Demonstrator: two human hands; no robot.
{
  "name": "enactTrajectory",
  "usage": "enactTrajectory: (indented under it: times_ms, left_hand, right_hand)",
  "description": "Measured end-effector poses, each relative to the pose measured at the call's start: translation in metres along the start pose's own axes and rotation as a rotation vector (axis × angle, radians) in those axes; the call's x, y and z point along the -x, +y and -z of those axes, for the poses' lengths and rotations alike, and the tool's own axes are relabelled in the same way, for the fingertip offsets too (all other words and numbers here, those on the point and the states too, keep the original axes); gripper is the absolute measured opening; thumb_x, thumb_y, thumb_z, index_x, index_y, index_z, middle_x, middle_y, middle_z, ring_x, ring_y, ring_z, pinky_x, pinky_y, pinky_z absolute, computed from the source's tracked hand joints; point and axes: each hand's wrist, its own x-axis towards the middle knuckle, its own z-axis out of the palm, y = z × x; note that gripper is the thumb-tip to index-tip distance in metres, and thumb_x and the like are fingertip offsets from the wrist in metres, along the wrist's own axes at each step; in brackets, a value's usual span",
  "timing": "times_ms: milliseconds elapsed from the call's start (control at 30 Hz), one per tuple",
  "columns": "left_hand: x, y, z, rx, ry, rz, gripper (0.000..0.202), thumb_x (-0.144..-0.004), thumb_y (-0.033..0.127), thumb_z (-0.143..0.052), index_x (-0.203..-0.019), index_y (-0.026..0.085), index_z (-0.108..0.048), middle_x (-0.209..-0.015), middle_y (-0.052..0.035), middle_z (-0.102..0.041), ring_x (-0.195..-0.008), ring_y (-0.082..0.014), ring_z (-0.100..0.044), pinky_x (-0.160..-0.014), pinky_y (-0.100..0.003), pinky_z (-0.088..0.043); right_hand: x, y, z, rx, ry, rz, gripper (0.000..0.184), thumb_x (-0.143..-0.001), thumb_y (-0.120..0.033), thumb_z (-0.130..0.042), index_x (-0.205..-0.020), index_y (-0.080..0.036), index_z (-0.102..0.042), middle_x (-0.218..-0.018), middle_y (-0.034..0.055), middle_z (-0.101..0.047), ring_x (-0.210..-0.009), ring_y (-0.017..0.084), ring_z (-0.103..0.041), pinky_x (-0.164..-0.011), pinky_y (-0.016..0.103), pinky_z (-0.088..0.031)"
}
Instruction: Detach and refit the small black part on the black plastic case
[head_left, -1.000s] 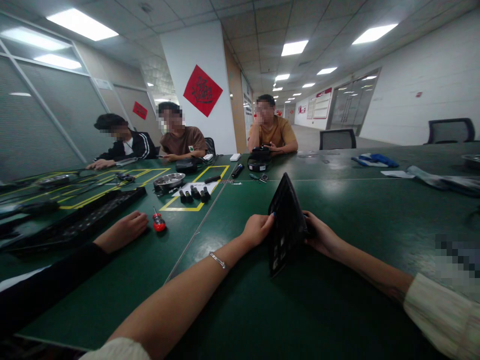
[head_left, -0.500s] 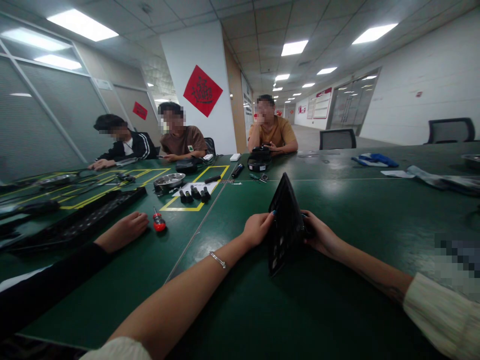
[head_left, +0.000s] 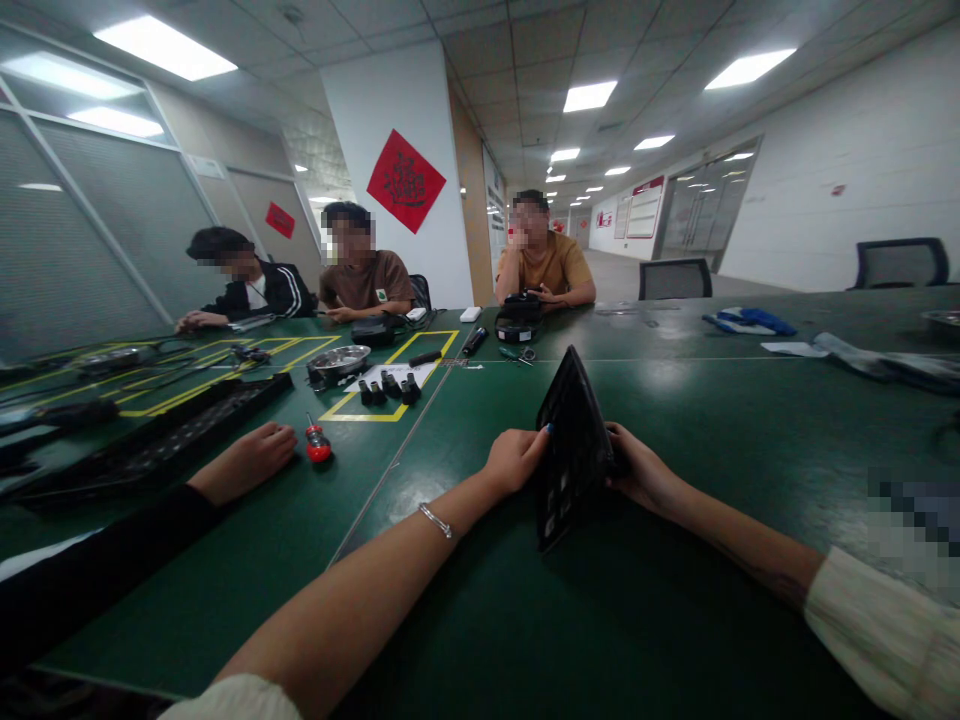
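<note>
I hold a flat black panel (head_left: 571,440) upright on its edge on the green table (head_left: 660,620), straight ahead of me. My left hand (head_left: 514,459) grips its left face with fingers curled against it. My right hand (head_left: 641,468) grips the other side, fingers closed round the panel's back. The panel's near face shows small pale openings low down.
A neighbour's hand (head_left: 247,460) in a dark sleeve rests at my left beside a red-handled screwdriver (head_left: 317,442) and a long black keyboard-like frame (head_left: 165,440). Small black parts (head_left: 388,387) and a metal bowl (head_left: 341,360) sit inside yellow tape. Three people sit across the table.
</note>
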Motion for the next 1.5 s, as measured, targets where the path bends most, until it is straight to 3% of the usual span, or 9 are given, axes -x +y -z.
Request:
enactTrajectory:
  times_ms: [300, 667, 1033, 1167, 1500]
  left_hand:
    - [0.0013, 0.0049, 0.0013, -0.045, 0.022, 0.007, 0.057, -0.09, 0.046, -0.018, -0.055, 0.015, -0.051, -0.051, -0.0006, -0.041, -0.052, -0.0116, -0.039, -0.052, -0.024, -0.025]
    - [-0.0003, 0.0013, 0.0011, 0.029, -0.008, -0.038, 0.053, -0.089, 0.047, -0.019, -0.053, 0.016, -0.042, -0.051, 0.0018, -0.032, -0.05, -0.0101, -0.034, -0.051, -0.024, -0.023]
    - [0.0017, 0.003, 0.0017, -0.007, 0.005, -0.035, 0.051, -0.089, 0.042, -0.019, -0.061, 0.015, -0.052, -0.057, -0.0006, -0.046, -0.057, -0.0129, -0.044, -0.056, -0.023, -0.028]
    - [0.0006, 0.0013, 0.0004, 0.003, 0.001, 0.004, 0.058, -0.09, 0.046, -0.014, -0.056, 0.015, -0.049, -0.054, -0.0001, -0.042, -0.055, -0.0121, -0.041, -0.054, -0.023, -0.027]
    - [0.001, 0.0022, 0.0014, 0.021, -0.024, -0.047, 0.049, -0.089, 0.043, -0.021, -0.059, 0.015, -0.049, -0.055, 0.0007, -0.043, -0.056, -0.0119, -0.042, -0.054, -0.023, -0.027]
  right_hand:
    - [0.0017, -0.0011, -0.001, 0.029, 0.0, 0.007, 0.015, -0.079, -0.03, -0.051, -0.093, -0.026, -0.052, -0.081, 0.0005, -0.056, -0.063, 0.014, -0.055, -0.042, 0.021, -0.04]
    - [0.0045, -0.0037, -0.0032, 0.027, -0.012, -0.001, 0.016, -0.081, -0.033, -0.049, -0.095, -0.025, -0.049, -0.08, 0.0006, -0.055, -0.059, 0.013, -0.053, -0.04, 0.02, -0.039]
    - [0.0009, -0.002, -0.0025, 0.051, 0.033, -0.027, 0.015, -0.083, -0.027, -0.044, -0.097, -0.024, -0.048, -0.078, 0.0002, -0.056, -0.057, 0.012, -0.054, -0.038, 0.02, -0.041]
    - [0.0018, -0.003, -0.003, 0.045, 0.03, -0.025, 0.014, -0.084, -0.026, -0.043, -0.097, -0.024, -0.049, -0.08, 0.0003, -0.056, -0.058, 0.012, -0.054, -0.039, 0.02, -0.041]
    - [0.0019, -0.0013, -0.0022, 0.069, 0.007, -0.001, 0.016, -0.082, -0.029, -0.044, -0.098, -0.024, -0.048, -0.078, 0.0, -0.057, -0.057, 0.012, -0.053, -0.038, 0.019, -0.039]
